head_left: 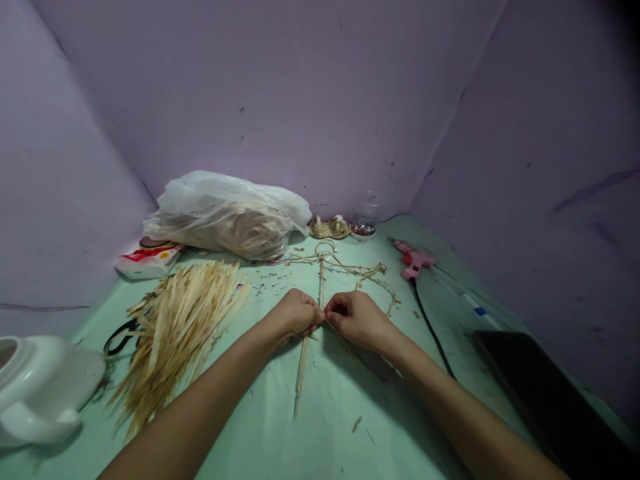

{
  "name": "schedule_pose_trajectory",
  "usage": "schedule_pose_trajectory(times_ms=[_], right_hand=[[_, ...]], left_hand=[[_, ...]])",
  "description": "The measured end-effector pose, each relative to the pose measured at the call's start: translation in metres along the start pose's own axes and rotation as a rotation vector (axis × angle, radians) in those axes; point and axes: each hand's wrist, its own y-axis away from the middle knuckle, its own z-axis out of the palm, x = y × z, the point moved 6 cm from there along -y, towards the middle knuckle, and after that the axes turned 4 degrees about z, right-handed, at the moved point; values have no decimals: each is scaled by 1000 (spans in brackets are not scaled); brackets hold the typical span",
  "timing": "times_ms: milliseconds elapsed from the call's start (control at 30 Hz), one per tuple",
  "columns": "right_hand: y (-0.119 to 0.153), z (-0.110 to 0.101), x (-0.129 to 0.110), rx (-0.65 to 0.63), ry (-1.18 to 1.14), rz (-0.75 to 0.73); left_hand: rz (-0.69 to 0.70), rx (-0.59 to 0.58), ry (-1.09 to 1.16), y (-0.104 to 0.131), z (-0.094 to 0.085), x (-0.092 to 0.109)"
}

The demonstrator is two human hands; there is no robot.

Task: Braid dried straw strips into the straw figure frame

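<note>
My left hand [301,313] and my right hand [356,319] meet at the middle of the table, fingertips nearly touching. Both are pinched on the near end of a thin braid of dried plant strips [321,283]. The braid runs straight away from me, and thin knotted cords [350,267] spread from its far part to both sides. A loose pale strip [301,377] hangs toward me below my left hand. Another strip trails under my right hand. The exact grip between the fingertips is partly hidden.
Left lies a pile of dried strips [185,327] over black-handled scissors [120,339], near a white ceramic vessel [45,387]. Behind are a white plastic bag [235,213], a small box [150,261], a woven piece [330,229] and beads [363,230]. Right are a pink glue gun [415,260] and a dark flat object [545,400].
</note>
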Motion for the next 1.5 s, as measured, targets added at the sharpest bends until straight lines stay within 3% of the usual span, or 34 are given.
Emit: schedule_pose_trajectory(times_ms=[167, 300, 467, 667, 800, 900, 967, 1067, 1200, 1500], right_hand=[[12, -12, -12, 101, 312, 92], [18, -12, -17, 61, 291, 146], [24, 0, -28, 76, 372, 101], [29, 13, -35, -9, 400, 9], [29, 4, -26, -307, 258, -4], [18, -22, -13, -154, 42, 153], [13, -28, -4, -41, -153, 276], [10, -6, 2, -114, -443, 399], [6, 21, -1, -212, -631, 344], [2, 20, 9, -162, -653, 399]], left_hand=[[96, 62, -73, -6, 2, -4], [-3, 57, 12, 0, 5, -3], [-116, -2, 148, 6, 4, -4], [-65, 2, 168, 0, 0, -11], [-12, 0, 153, 3, -1, -4], [-16, -8, 111, 6, -2, -1], [-21, -24, 102, 7, -2, 0], [-13, -36, 97, 7, -1, 1], [20, -37, 105, 7, -1, 3], [59, 1, 14, 2, -1, 3]])
